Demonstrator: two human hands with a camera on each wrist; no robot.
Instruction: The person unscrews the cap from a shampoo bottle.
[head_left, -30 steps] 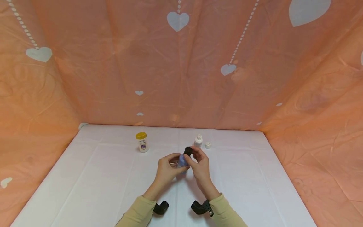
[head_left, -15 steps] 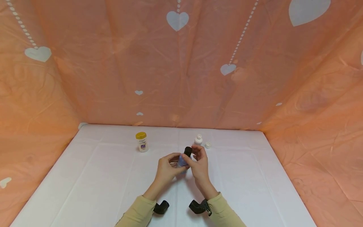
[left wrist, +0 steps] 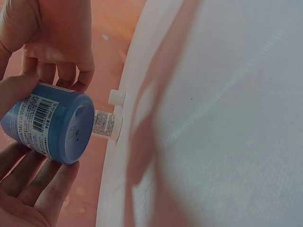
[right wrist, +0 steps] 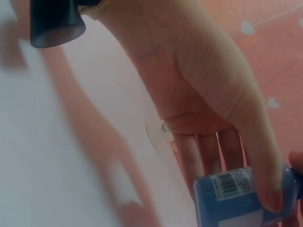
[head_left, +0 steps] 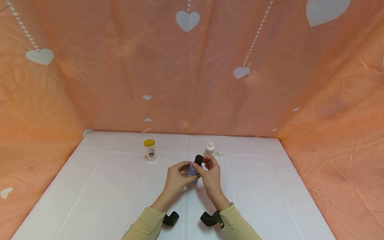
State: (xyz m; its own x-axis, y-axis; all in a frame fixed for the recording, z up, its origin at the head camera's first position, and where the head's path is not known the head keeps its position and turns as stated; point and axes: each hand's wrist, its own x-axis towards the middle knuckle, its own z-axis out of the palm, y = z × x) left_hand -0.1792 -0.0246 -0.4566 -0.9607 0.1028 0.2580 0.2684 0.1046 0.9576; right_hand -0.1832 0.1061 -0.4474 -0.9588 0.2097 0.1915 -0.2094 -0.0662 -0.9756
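A blue bottle (head_left: pixel 192 170) with a black cap (head_left: pixel 198 160) is held between both hands, tilted, with its cap end up. My left hand (head_left: pixel 175 178) grips the bottle's body, fingers behind it and thumb across the front. With its thumb on the shoulder just under the cap, my right hand (head_left: pixel 212 175) holds the upper part; its fingers are behind. In the left wrist view the bottle's base and a white barcode label (left wrist: pixel 42 120) face the camera. The right wrist view shows the right thumb (right wrist: pixel 265 175) lying along the bottle.
Behind the right hand stands a small white bottle (head_left: pixel 210 148), its neck uncovered, with a white cap (head_left: pixel 220 153) beside it. A white jar with a yellow lid (head_left: pixel 149 143) is at the back left. Orange curtains with hearts enclose the white table (head_left: pixel 255 186) on three sides.
The right thumb and fingers have shifted slightly left and down around the bottle's top, and that wrist has moved a little left. The left hand and the bottle stay nearly still.
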